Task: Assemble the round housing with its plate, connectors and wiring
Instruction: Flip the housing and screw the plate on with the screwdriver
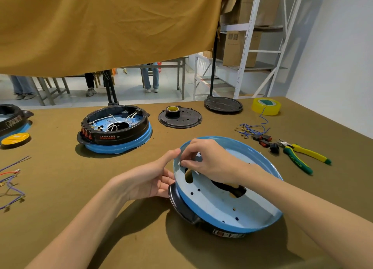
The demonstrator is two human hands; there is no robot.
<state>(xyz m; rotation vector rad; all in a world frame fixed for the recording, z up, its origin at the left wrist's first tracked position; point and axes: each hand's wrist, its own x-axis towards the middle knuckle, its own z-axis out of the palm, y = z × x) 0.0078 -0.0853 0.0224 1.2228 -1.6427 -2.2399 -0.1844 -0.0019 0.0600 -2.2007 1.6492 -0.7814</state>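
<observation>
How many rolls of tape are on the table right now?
3: a yellow roll at the far right, a small dark roll on the perforated black plate, and a flat yellow roll at the left edge.

Two bare forearms, no sleeves in view.

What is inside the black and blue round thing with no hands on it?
Inside the wired housing you can see white wires looping over a pale blue floor with a dark hole in the middle. Whatever lies behind its near black wall is hidden.
</observation>
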